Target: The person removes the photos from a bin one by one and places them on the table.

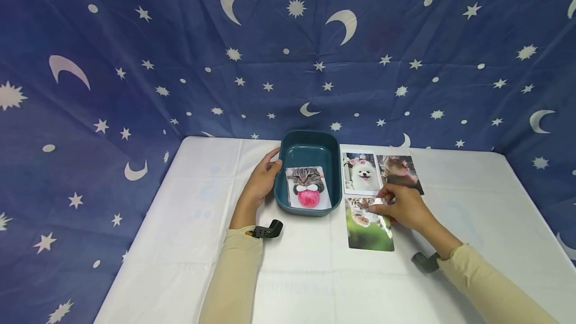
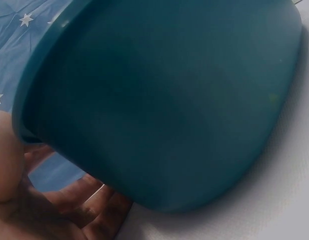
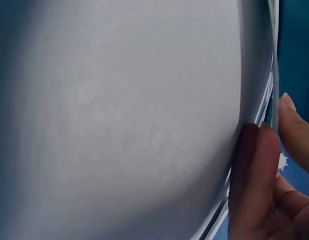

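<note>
- Left hand [image 1: 261, 184] holds the tub [image 1: 332, 156] by its left wall, fingers curled on the rim.
- Right hand [image 1: 402, 205] fingers pinch the photo [image 1: 366, 231] lying on the surface [image 1: 180, 244], right of the tub.

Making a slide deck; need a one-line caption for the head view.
Left hand holds the teal tray containing a cat photo; right hand pinches a tiger cub photo.
</note>
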A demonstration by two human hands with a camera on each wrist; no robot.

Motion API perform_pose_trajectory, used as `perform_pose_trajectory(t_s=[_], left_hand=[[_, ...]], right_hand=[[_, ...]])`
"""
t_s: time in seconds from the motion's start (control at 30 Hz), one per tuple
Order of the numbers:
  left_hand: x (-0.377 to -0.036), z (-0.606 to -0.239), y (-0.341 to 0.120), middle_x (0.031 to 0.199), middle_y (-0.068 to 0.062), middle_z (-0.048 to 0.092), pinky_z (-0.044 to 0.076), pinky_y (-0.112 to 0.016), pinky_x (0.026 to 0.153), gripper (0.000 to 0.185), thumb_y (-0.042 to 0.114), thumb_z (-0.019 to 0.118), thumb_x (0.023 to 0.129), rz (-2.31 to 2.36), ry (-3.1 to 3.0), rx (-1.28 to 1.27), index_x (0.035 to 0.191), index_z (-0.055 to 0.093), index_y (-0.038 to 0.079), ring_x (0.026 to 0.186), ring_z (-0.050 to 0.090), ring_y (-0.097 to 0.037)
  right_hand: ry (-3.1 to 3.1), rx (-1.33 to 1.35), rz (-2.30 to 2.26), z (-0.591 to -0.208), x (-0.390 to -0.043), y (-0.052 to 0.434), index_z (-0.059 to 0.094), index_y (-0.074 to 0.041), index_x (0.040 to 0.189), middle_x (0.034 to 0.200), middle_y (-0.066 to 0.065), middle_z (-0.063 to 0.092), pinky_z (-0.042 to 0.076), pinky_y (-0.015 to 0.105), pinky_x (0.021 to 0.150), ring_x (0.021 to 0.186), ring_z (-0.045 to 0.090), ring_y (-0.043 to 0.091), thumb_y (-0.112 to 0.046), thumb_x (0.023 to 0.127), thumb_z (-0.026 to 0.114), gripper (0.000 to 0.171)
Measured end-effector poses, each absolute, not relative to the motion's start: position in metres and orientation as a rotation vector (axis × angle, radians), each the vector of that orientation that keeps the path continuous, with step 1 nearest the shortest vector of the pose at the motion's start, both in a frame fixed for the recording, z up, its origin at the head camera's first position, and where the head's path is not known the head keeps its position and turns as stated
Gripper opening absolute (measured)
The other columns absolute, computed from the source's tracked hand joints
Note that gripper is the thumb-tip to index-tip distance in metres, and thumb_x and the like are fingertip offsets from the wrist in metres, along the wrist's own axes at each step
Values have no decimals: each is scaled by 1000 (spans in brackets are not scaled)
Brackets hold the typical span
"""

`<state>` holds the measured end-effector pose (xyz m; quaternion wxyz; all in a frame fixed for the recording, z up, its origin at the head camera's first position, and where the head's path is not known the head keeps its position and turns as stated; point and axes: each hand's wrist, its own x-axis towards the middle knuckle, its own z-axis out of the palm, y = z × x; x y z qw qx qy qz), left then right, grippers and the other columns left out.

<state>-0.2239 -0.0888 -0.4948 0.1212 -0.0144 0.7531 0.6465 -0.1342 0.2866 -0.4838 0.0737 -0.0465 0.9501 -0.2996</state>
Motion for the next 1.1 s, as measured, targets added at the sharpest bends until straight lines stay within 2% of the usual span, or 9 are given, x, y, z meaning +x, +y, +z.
perform_pose_trajectory(t_s=[0.33,0.53,0.67,0.8,0.97,1.1], left_hand=[[-223,-493,-88,139,-12,60,37,-53,115,43,36,52,108,1871,2218,-49,149,47,44,131,54,-31],[-223,-493,-88,139,-12,59,36,-54,116,43,36,52,108,1869,2227,-30,150,46,45,134,53,-32],[-223,-493,-88,140,-12,59,36,-54,116,43,37,52,108,1864,2221,-43,150,46,46,134,53,-32],[-223,-494,-89,140,-11,59,36,-55,116,43,37,52,107,1859,2226,-53,149,46,46,133,53,-32],[-224,-494,-89,139,-12,59,35,-54,117,43,36,52,108,1869,2229,-51,150,46,44,133,53,-32],[-224,-494,-87,138,-14,59,38,-53,114,44,34,52,108,1890,2212,-38,151,46,40,131,54,-32]], right_hand=[[2935,-110,-801,-474,-135,293,66,-10,95,75,-4,64,44,29,56,51,59,10,-39,83,85,36],[2981,-169,-755,-459,-149,285,67,-8,96,74,-3,63,42,31,60,54,56,11,-35,83,86,36],[2998,-219,-793,-436,-167,267,70,-5,103,79,1,66,44,32,58,58,58,12,-37,84,85,40],[2930,-293,-916,-411,-193,239,72,-10,109,88,4,68,51,33,59,68,66,16,-43,86,82,41],[2754,-446,-1009,-392,-228,198,74,-16,111,95,3,67,51,36,69,82,62,21,-45,89,79,37],[2634,-568,-974,-393,-252,166,75,-15,112,97,2,70,51,38,78,88,62,22,-39,88,81,34]])
